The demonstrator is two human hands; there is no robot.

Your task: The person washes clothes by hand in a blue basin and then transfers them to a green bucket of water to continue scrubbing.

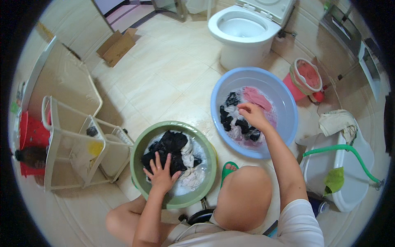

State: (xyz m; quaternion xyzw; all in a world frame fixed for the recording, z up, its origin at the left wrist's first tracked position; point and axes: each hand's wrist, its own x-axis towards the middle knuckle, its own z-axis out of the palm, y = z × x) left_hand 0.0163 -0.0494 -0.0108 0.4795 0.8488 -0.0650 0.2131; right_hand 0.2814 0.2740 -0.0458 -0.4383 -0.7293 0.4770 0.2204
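My left hand [161, 175] lies with fingers spread on a bundle of wet black clothes [170, 144] in a green basin [142, 138]. White clothes [190, 173] sit beside the black ones in sudsy water. Over the blue basin [290, 119] at the right, my right hand [254, 115] has its fingers bent and drawn together; anything between them is hidden. Beneath and around it are small black and grey-white pieces of cloth [235, 123] in soapy water. A pink cloth [257, 98] is soaking just beyond that hand.
A toilet [247, 31] stands behind the blue basin, with a pink bucket [295, 84] to its right. A green hose [345, 147] crosses a white tub [349, 181]. At left are a white rack [84, 142] and a cardboard box [116, 47].
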